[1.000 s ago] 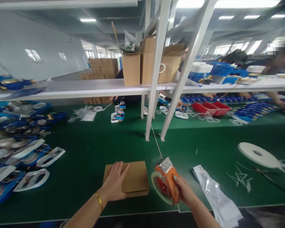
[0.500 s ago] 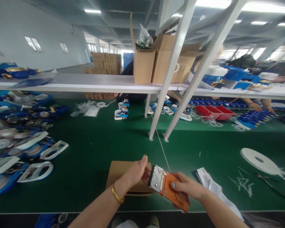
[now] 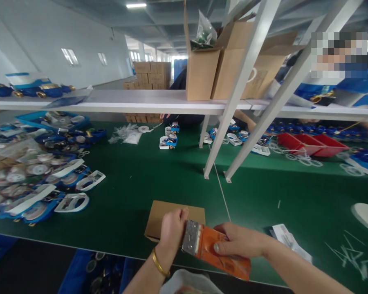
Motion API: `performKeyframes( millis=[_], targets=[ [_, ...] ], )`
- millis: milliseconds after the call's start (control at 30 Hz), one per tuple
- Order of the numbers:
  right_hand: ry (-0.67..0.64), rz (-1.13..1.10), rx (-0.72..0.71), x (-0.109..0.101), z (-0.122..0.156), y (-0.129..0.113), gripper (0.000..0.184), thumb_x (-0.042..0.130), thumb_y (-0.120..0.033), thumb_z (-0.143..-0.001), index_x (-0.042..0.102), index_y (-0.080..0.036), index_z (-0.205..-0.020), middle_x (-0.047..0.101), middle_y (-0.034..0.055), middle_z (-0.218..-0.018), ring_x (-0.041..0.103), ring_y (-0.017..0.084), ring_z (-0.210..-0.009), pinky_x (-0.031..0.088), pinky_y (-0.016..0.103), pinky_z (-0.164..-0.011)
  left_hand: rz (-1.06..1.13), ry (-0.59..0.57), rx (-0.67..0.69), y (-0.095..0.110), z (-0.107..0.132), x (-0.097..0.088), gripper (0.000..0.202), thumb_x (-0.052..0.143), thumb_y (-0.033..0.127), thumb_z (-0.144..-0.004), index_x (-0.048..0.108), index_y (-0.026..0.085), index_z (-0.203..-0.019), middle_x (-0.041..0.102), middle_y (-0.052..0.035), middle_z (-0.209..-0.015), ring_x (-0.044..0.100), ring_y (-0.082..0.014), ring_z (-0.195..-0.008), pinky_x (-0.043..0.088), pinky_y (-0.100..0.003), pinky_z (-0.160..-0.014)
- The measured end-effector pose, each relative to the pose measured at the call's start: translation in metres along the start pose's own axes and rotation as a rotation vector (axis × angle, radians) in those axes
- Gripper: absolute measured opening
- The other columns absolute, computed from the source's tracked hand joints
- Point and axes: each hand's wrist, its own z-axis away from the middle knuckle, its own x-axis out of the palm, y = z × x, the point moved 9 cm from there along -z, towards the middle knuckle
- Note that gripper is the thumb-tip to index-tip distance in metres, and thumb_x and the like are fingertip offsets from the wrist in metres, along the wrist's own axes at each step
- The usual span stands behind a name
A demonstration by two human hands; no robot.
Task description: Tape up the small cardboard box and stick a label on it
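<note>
My right hand (image 3: 233,243) is wrapped around a flat orange tool with a grey metal head (image 3: 216,251), its thumb on the upper face. The tool's exact kind I cannot make out. Its head points left, beside my left hand (image 3: 172,226). That hand has its fingers curled in at the front of a closed cardboard box (image 3: 184,208); whatever they hold is hidden. The box lies on the green table (image 3: 125,220) near its front edge, partly covered by my left hand and the tool.
Blue and white meter-like units (image 3: 38,206) crowd the left side. A white packet (image 3: 290,241), thin clear strips (image 3: 348,253) and a white roll (image 3: 366,216) lie to the right. Metal posts (image 3: 228,134) support a shelf (image 3: 135,102) with open cartons (image 3: 202,75). Red bins (image 3: 309,145) stand beyond; people work opposite.
The view has swung right and down. My left hand has turned and curled its fingers, and the orange tool's head now sits close against it. My right hand keeps its hold.
</note>
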Motion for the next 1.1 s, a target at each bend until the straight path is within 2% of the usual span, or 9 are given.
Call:
performKeyframes(
  millis=[100,200,300,400,567,700,967,1033,1100],
  targets=[
    [-0.007,0.128,0.095,-0.016,0.005,-0.01,0.071,0.056,-0.071,-0.062,0.06,-0.009,-0.097,0.065,0.0146,-0.098,0.06,0.027,-0.085,0.042,0.029,-0.063,-0.117,0.138,-0.029,-0.027,-0.012,-0.058,0.041,0.034,0.039,-0.095,0.054,0.013,-0.071,0.055,-0.0048,-0.067,0.045,-0.0134,-0.059,0.025,-0.026,-0.058],
    [0.021,0.226,0.185,-0.042,0.011,-0.012,0.071,0.053,-0.068,-0.063,0.058,-0.009,-0.102,0.061,0.0166,-0.107,0.057,0.03,-0.096,0.044,0.037,-0.076,-0.21,0.223,-0.151,-0.077,-0.03,-0.115,0.044,0.033,0.043,-0.095,0.054,0.013,-0.07,0.056,-0.0076,-0.069,0.048,-0.0163,-0.061,0.027,-0.027,-0.058],
    [0.002,0.175,0.221,-0.054,0.008,-0.012,0.081,0.053,-0.073,-0.059,0.054,-0.007,-0.106,0.059,0.0181,-0.109,0.056,0.03,-0.099,0.045,0.038,-0.082,-0.252,0.2,-0.209,-0.12,-0.05,-0.137,0.046,0.035,0.046,-0.093,0.054,0.013,-0.068,0.058,-0.0094,-0.074,0.051,-0.0189,-0.067,0.03,-0.028,-0.06],
    [0.009,0.089,0.243,-0.055,-0.002,-0.014,0.088,0.058,-0.075,-0.053,0.051,-0.006,-0.107,0.057,0.0193,-0.111,0.055,0.029,-0.099,0.047,0.036,-0.083,-0.23,0.162,-0.235,-0.148,-0.064,-0.131,0.047,0.034,0.049,-0.093,0.056,0.014,-0.071,0.059,-0.0094,-0.076,0.053,-0.02,-0.07,0.033,-0.029,-0.06],
    [-0.008,0.115,0.307,-0.05,-0.015,-0.021,0.089,0.057,-0.078,-0.051,0.054,-0.007,-0.105,0.056,0.018,-0.111,0.054,0.03,-0.102,0.046,0.036,-0.083,-0.102,0.091,-0.263,-0.179,-0.076,-0.101,0.047,0.033,0.051,-0.093,0.058,0.014,-0.077,0.06,-0.0081,-0.079,0.055,-0.0173,-0.067,0.041,-0.028,-0.059],
    [-0.012,0.072,0.359,-0.05,-0.019,-0.011,0.091,0.06,-0.077,-0.05,0.052,-0.007,-0.107,0.055,0.0187,-0.114,0.054,0.031,-0.104,0.046,0.038,-0.087,-0.021,0.042,-0.291,-0.198,-0.079,-0.075,0.046,0.034,0.048,-0.093,0.058,0.013,-0.078,0.06,-0.0089,-0.08,0.056,-0.0164,-0.067,0.044,-0.026,-0.058],
    [-0.042,-0.173,0.321,-0.043,-0.034,0.029,0.09,0.072,-0.069,-0.048,0.048,-0.005,-0.108,0.06,0.0174,-0.106,0.059,0.025,-0.093,0.049,0.034,-0.08,0.096,-0.127,-0.315,-0.191,-0.075,-0.001,0.039,0.028,0.035,-0.096,0.057,0.009,-0.093,0.062,-0.0111,-0.092,0.062,-0.0159,-0.08,0.051,-0.024,-0.067],
    [-0.018,-0.149,0.302,-0.045,-0.036,0.032,0.087,0.071,-0.068,-0.048,0.051,-0.006,-0.106,0.06,0.0162,-0.105,0.059,0.024,-0.093,0.049,0.031,-0.077,0.021,-0.102,-0.278,-0.19,-0.074,-0.002,0.03,0.042,0.026,-0.091,0.05,0.007,-0.112,0.058,-0.0141,-0.106,0.06,-0.0213,-0.094,0.052,-0.031,-0.078],
    [-0.03,-0.168,0.269,-0.043,-0.037,0.031,0.08,0.07,-0.065,-0.051,0.054,-0.006,-0.103,0.061,0.0152,-0.102,0.059,0.023,-0.09,0.048,0.028,-0.074,-0.087,-0.043,-0.232,-0.192,-0.073,-0.017,0.05,0.05,0.016,-0.084,0.035,0.008,-0.132,0.045,-0.0185,-0.125,0.05,-0.0306,-0.113,0.046,-0.044,-0.092]
  ],
)
